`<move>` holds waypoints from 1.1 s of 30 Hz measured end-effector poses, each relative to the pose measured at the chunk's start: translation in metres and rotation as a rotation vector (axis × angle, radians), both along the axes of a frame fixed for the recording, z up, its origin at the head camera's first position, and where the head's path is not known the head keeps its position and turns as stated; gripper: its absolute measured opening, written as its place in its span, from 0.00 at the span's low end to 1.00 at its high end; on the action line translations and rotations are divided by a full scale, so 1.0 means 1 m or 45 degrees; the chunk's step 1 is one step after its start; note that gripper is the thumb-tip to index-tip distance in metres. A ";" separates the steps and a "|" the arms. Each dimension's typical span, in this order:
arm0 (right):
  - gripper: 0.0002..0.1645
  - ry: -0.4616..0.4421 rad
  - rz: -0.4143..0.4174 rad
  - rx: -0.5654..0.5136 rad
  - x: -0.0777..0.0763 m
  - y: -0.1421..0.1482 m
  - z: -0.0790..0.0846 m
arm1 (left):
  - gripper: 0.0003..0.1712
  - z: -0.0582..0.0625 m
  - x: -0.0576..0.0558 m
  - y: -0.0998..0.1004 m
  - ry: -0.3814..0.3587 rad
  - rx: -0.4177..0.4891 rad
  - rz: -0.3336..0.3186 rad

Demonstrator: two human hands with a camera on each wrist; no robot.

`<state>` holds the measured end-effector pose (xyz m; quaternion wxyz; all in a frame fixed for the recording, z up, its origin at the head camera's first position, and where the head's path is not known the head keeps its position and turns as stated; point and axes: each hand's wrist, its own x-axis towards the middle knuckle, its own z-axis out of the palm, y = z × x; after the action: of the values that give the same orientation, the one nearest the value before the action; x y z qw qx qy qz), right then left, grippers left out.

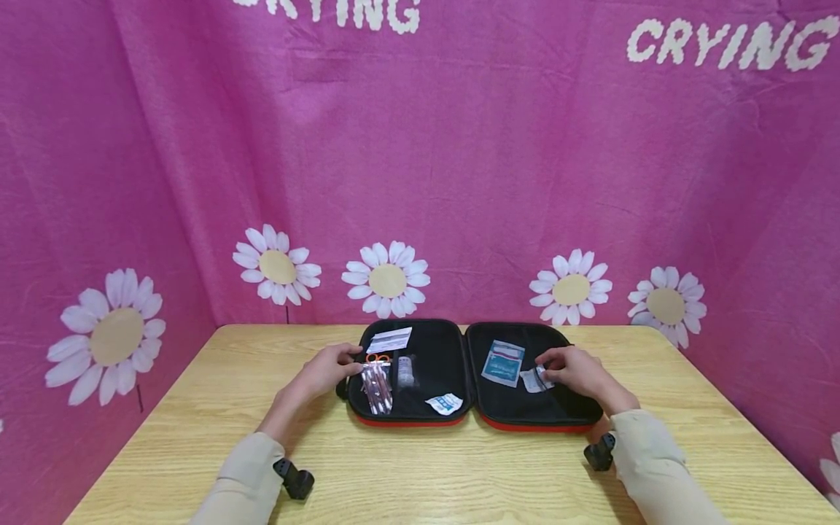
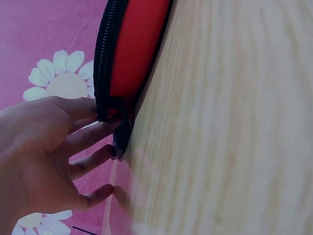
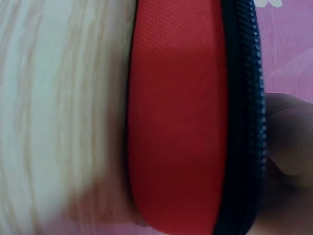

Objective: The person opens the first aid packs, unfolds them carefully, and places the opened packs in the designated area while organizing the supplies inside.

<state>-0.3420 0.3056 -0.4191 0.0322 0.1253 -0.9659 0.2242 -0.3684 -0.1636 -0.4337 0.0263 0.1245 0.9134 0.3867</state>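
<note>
A zippered case (image 1: pixel 433 364) with a black inside and red outside lies spread flat on the table. At its left edge, my left hand (image 1: pixel 331 370) grips the rim; in the left wrist view the thumb is over the zipper edge and other fingers touch the black strap (image 2: pixel 122 129) outside. Over the right half, my right hand (image 1: pixel 572 368) pinches a small white-and-grey packet (image 1: pixel 534 380). A teal-and-white packet (image 1: pixel 504 363) lies just left of it. In the right wrist view the case's red side (image 3: pixel 178 117) hides most of the right hand.
The left half holds orange-handled scissors (image 1: pixel 378 358), a clear bag of thin sticks (image 1: pixel 377 390), a small wrapped roll (image 1: pixel 405 372), a white packet (image 1: pixel 390 340) and a white-and-blue packet (image 1: pixel 445 404). A pink flowered cloth (image 1: pixel 459 182) hangs behind the wooden table (image 1: pixel 426 474).
</note>
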 end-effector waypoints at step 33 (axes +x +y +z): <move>0.30 -0.202 0.052 -0.437 0.008 -0.008 0.004 | 0.24 0.004 0.004 0.000 -0.017 0.005 0.010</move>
<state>-0.3342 0.2976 -0.4149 -0.0279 0.1195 -0.9103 0.3954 -0.3640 -0.1631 -0.4300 0.0304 0.1184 0.9129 0.3894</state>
